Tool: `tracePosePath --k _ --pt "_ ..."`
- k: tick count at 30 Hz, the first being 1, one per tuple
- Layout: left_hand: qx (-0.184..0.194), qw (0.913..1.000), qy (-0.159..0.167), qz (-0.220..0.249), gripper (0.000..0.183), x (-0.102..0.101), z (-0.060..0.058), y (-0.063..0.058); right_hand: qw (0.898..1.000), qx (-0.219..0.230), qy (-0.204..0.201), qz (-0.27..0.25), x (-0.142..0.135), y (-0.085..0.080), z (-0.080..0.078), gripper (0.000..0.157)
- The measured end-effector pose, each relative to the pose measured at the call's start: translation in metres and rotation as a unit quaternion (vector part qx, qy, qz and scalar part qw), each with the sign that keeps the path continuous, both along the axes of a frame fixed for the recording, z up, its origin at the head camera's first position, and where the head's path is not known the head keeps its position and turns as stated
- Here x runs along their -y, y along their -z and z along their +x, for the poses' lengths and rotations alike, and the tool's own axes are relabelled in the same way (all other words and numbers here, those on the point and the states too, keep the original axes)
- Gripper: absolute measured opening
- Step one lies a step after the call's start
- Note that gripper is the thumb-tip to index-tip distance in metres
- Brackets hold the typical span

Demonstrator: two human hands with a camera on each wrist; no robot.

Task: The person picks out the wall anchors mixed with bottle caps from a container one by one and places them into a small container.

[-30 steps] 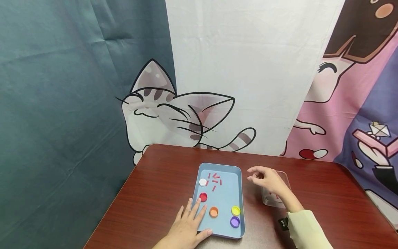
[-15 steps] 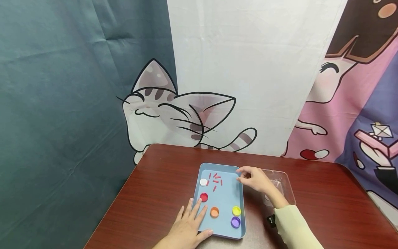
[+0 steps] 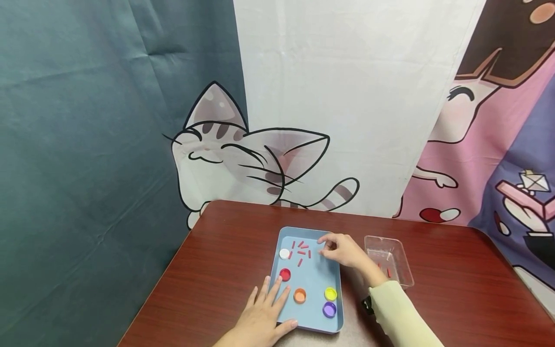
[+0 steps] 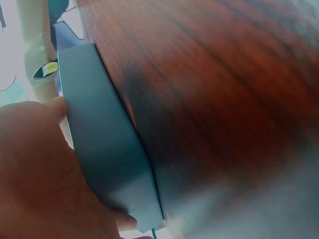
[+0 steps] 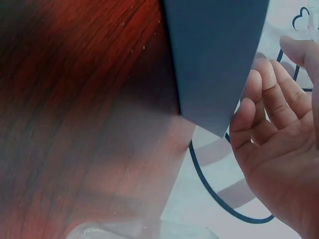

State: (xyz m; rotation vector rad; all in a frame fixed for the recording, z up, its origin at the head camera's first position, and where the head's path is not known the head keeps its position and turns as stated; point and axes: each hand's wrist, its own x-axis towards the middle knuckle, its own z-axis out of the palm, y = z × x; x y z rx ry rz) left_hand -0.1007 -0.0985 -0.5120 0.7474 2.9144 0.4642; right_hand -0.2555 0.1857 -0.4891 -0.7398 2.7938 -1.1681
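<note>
A shallow blue tray (image 3: 315, 279) lies on the table, with several small red sticks (image 3: 300, 262) scattered near its far end. My left hand (image 3: 260, 311) rests on the tray's near left corner, fingers spread over the rim. In the left wrist view, that hand (image 4: 45, 174) lies along the tray's outer wall (image 4: 107, 124). Over the far right part of the tray hovers my right hand (image 3: 347, 253), loosely bent, thumb and index finger apart. The right wrist view has this hand (image 5: 284, 139) beside the tray wall (image 5: 217, 59); I see nothing held.
Inside the tray are white (image 3: 284, 254), red (image 3: 284, 274), orange (image 3: 299, 296), yellow (image 3: 331, 294) and purple (image 3: 329, 310) round caps. Right of it stands a clear plastic box (image 3: 405, 270) with a few red sticks inside. A printed curtain (image 3: 364, 120) hangs behind the brown table (image 3: 208, 270).
My right hand has moved left from above the clear box to above the tray, uncovering the box. The left hand and the red sticks in the tray have stayed put.
</note>
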Motion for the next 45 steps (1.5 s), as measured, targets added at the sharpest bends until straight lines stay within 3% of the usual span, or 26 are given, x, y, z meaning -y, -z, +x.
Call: tracePosePath --k 14,24,32,45 --pt "0.002 1.0 0.003 0.003 0.078 0.0 0.0 -0.001 0.997 -0.008 -0.011 0.08 0.012 0.002 -0.005 0.025" --pt "0.002 1.0 0.004 0.0 0.078 -0.001 0.0 -0.002 0.987 0.015 0.049 0.15 0.02 0.007 -0.007 0.024" --pt "0.003 1.0 0.003 0.0 0.078 0.001 0.0 -0.002 0.987 0.016 0.061 0.148 0.026 0.016 -0.009 0.023" --pt "0.002 1.0 0.005 0.002 0.077 0.001 -0.002 0.0 0.98 -0.011 0.091 0.177 0.039 0.023 -0.008 0.034"
